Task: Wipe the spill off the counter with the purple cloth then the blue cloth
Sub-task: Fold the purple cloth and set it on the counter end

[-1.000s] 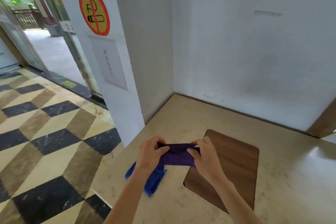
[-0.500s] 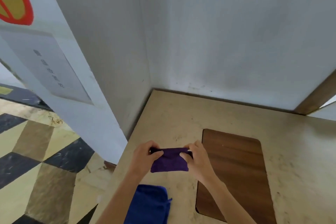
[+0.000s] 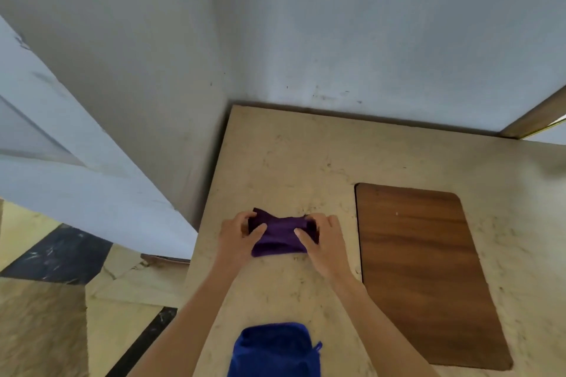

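Observation:
A small folded purple cloth (image 3: 280, 234) is held between both hands just above or on the beige counter (image 3: 291, 162). My left hand (image 3: 237, 237) pinches its left end and my right hand (image 3: 324, 242) pinches its right end. A blue cloth (image 3: 274, 350) lies bunched on the counter near the front edge, between my forearms. Small dark specks mark the counter around the purple cloth; I cannot make out a distinct spill.
A dark wooden inset panel (image 3: 425, 272) sits in the counter to the right of my hands. Grey walls (image 3: 367, 40) close the counter at the back and left. The counter's left edge drops to a patterned tile floor (image 3: 61, 285).
The view has tilted down and closer to the counter. Both hands carried the purple cloth forward, away from the blue cloth, which stays near the front edge.

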Demonstrator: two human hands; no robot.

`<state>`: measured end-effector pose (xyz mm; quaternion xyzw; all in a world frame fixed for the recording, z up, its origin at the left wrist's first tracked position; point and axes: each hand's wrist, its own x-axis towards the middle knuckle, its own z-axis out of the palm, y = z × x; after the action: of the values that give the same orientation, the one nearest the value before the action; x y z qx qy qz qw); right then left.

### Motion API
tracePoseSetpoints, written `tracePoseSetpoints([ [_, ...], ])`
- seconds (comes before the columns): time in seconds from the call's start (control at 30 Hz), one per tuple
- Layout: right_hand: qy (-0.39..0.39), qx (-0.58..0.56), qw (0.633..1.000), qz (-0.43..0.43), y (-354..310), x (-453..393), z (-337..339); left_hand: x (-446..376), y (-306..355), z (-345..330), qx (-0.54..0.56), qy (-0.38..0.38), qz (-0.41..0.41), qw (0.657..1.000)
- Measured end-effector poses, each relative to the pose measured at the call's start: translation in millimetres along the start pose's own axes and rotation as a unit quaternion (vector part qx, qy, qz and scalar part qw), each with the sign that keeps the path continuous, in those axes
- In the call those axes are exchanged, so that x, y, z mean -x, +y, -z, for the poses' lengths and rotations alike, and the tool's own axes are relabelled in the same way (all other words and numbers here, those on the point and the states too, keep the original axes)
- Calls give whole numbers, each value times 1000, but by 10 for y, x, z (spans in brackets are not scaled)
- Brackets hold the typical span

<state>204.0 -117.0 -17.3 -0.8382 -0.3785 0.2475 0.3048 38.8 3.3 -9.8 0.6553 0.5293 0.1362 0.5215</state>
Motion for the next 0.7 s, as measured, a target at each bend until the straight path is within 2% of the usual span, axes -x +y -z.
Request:
tracePoseSetpoints([
  [0.07, 61, -12, 995, -76, 60, 128, -24, 37, -156, 17, 16, 25, 46, 999],
  [0.1, 65, 8, 991, -114, 98, 193, -41, 70, -232, 25, 5, 29, 73, 997],
  [0.17, 21, 57, 986, -156, 141, 297, -88, 120, -338, 4, -34, -4, 95, 995],
  [0.23, 6, 74, 983, -166, 100, 323, -118, 142, -342, -44, -62, -40, 83, 994],
  [0.4, 27, 59, 984, -166, -104, 266, -180, 123, -206, -110, -114, -38, 44, 992],
  [0.5, -29, 5, 981, -191, -63, 359, -157, 184, -234, -61, -83, -72, 66, 992],
  [0.6, -95, -49, 969, -223, -13, 578, -114, 347, -318, 42, -62, -138, 103, 983],
  [0.7, -102, -71, 967, -221, 35, 847, -137, 545, -481, 113, -98, -146, 99, 979],
])
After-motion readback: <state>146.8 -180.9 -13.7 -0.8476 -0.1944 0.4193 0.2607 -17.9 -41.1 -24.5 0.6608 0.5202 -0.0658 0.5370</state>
